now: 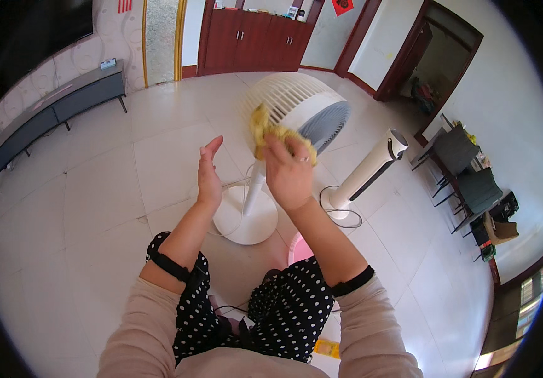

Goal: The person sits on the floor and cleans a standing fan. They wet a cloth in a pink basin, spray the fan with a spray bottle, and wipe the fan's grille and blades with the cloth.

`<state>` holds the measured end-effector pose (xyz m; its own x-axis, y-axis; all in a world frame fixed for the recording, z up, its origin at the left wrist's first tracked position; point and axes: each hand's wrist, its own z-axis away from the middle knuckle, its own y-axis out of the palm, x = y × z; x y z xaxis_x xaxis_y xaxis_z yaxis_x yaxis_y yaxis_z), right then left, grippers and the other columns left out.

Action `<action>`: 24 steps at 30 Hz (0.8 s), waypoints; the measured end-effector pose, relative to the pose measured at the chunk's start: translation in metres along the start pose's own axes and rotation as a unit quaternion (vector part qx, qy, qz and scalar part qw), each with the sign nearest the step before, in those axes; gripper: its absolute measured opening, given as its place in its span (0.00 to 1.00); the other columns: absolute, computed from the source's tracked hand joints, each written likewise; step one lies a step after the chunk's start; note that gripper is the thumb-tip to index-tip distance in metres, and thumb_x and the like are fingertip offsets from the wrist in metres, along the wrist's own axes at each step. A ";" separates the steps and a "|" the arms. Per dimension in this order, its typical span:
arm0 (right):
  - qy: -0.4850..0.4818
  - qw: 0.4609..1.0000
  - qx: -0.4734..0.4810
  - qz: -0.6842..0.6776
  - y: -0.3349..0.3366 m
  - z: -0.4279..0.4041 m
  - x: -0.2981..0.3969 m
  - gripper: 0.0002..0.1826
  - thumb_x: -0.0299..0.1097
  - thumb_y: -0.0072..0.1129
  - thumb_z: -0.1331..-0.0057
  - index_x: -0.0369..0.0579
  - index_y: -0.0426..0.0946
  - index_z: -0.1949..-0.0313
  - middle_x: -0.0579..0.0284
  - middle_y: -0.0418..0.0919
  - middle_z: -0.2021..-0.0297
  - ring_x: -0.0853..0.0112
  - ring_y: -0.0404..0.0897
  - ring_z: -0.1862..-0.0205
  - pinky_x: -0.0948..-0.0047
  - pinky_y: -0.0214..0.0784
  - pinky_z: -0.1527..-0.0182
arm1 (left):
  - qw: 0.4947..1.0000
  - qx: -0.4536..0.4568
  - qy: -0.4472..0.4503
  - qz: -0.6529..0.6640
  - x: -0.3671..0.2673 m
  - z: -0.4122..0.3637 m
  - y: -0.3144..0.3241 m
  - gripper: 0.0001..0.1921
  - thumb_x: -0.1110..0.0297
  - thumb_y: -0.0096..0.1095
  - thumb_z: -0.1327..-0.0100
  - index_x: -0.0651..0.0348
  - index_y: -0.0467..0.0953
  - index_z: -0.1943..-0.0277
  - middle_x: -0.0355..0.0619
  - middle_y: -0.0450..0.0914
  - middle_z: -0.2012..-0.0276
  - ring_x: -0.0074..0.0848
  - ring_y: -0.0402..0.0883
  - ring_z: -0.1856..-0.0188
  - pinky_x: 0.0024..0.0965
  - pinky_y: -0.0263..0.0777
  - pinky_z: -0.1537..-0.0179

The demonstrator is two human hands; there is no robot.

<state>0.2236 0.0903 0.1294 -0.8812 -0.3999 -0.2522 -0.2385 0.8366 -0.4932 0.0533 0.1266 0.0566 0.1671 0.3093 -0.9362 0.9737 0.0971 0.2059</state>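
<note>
A white pedestal fan [309,97] with a ribbed rear grille and a grey front stands before me on a round base [252,227]. My right hand [290,175] grips a crumpled yellow cloth [271,130] against or very near the fan's head; exact contact is hard to tell. Left of the fan's pole, my left hand [211,172] is raised, apart from the fan, with nothing in it. Its thumb and fingers are spread somewhat. The hand and cloth hide the lower part of the fan's head.
A white tower fan [363,177] with a looped dark cord stands to the right. Near my knees sits a pink basin [299,248], partly hidden. Grey chairs [479,189] line the right wall, and a low TV cabinet [58,111] the left. A yellow packet [326,348] lies beside me.
</note>
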 end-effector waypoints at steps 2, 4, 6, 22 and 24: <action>-0.028 0.999 -0.017 -0.022 0.015 0.023 0.000 0.10 0.30 0.59 0.43 0.48 0.84 0.61 0.66 0.79 0.48 0.58 0.74 0.50 0.62 0.70 0.49 | 1.000 -0.013 0.006 -0.005 -0.005 0.002 -0.007 0.35 0.38 0.19 0.25 0.48 0.66 0.31 0.41 0.65 0.29 0.33 0.52 0.25 0.52 0.36 0.29; -0.009 0.999 0.039 -0.030 0.024 0.038 -0.010 0.10 0.28 0.59 0.45 0.48 0.83 0.62 0.66 0.79 0.48 0.58 0.74 0.50 0.63 0.70 0.49 | 0.999 -0.029 0.016 -0.015 -0.008 0.006 -0.019 0.34 0.37 0.20 0.26 0.48 0.67 0.32 0.41 0.66 0.30 0.32 0.53 0.25 0.53 0.35 0.29; 0.001 0.998 0.066 -0.024 0.022 0.039 -0.028 0.11 0.26 0.58 0.46 0.48 0.83 0.62 0.65 0.80 0.49 0.57 0.74 0.50 0.63 0.70 0.49 | 0.999 -0.038 0.010 0.007 -0.009 0.005 -0.033 0.34 0.37 0.22 0.26 0.48 0.67 0.33 0.40 0.67 0.31 0.32 0.54 0.26 0.54 0.35 0.29; -0.035 0.993 0.072 -0.082 -0.019 -0.045 -0.065 0.15 0.29 0.62 0.48 0.57 0.82 0.59 0.67 0.78 0.59 0.61 0.71 0.45 0.51 0.57 0.50 | 0.973 0.110 0.178 -0.095 -0.084 -0.091 0.011 0.33 0.40 0.33 0.25 0.58 0.71 0.35 0.47 0.69 0.33 0.33 0.59 0.27 0.35 0.48 0.28; -0.120 0.985 0.115 -0.050 -0.024 -0.037 -0.057 0.17 0.29 0.63 0.49 0.58 0.82 0.58 0.68 0.77 0.56 0.62 0.71 0.44 0.53 0.57 0.48 | 0.968 0.140 0.167 -0.122 -0.109 -0.109 0.037 0.35 0.37 0.33 0.26 0.57 0.70 0.34 0.49 0.66 0.31 0.34 0.58 0.26 0.37 0.47 0.27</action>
<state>0.2643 0.1069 0.1858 -0.7297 -0.5766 -0.3675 -0.1964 0.6916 -0.6951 0.0538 0.1992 0.1977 -0.0867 0.6023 -0.7935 0.9894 -0.0410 -0.1392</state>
